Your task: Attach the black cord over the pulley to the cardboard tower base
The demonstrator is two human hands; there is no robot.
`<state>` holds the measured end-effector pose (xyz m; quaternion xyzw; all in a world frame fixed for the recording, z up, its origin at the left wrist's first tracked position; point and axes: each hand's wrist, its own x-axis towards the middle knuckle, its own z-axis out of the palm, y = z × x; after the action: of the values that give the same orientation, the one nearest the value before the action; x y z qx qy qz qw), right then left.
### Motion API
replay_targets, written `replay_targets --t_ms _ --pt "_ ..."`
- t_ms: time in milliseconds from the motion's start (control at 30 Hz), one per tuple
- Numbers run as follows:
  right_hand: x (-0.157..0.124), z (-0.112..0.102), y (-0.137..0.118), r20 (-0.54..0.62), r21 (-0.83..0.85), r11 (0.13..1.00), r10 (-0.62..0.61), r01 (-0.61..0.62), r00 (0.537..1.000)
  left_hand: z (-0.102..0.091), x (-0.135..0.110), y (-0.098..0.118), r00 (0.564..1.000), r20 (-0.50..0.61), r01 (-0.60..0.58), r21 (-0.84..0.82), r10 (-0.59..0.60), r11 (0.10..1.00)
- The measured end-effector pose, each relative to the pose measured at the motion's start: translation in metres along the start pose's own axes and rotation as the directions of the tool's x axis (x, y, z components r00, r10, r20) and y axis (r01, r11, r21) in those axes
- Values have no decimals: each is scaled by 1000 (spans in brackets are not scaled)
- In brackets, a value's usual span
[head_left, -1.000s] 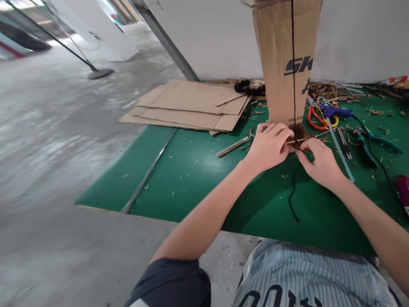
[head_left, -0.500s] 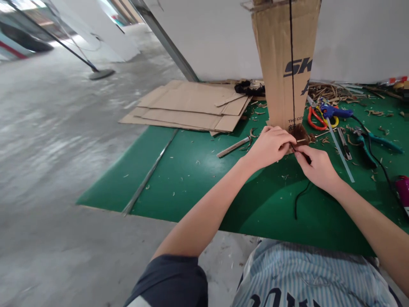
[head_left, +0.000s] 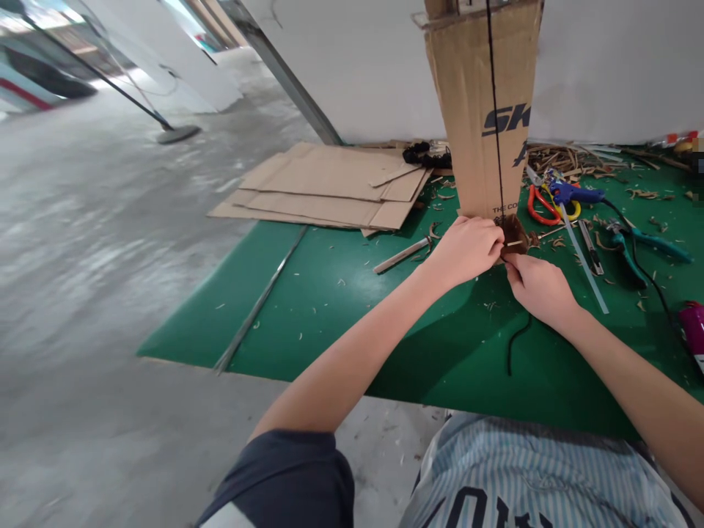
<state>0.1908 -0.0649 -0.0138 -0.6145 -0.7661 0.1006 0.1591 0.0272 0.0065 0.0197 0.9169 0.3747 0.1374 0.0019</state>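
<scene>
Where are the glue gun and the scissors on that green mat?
Glue gun (head_left: 569, 193): head view, on its blue body.
Scissors (head_left: 531, 205): head view, on the orange handle loop.

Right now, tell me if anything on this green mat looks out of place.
Two things stand out. Cardboard shavings litter the green mat, piled thickest at the far right. A black cord also trails loose onto the mat below the right hand, rather than lying coiled.

We see cardboard sheets (head_left: 324, 187) stacked on the green tabletop (head_left: 330, 345); farther along lie red-handled scissors (head_left: 539, 209), a blue glue gun (head_left: 575, 193), and apparently teal pliers (head_left: 654, 246).
</scene>
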Motion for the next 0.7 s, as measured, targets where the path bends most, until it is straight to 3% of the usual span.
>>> replay_targets --t_ms 267,400,700 --pt "9 2 -3 33 -116 987 114 -110 993 -5 2 -6 994 113 -11 -8 12 1000" --pt "11 0 -7 24 -180 970 170 -163 985 -4 0 -3 994 110 -5 -56 11 998" --pt "20 1 -15 3 -242 956 173 -167 985 -2 1 -4 994 113 18 -117 -4 993"
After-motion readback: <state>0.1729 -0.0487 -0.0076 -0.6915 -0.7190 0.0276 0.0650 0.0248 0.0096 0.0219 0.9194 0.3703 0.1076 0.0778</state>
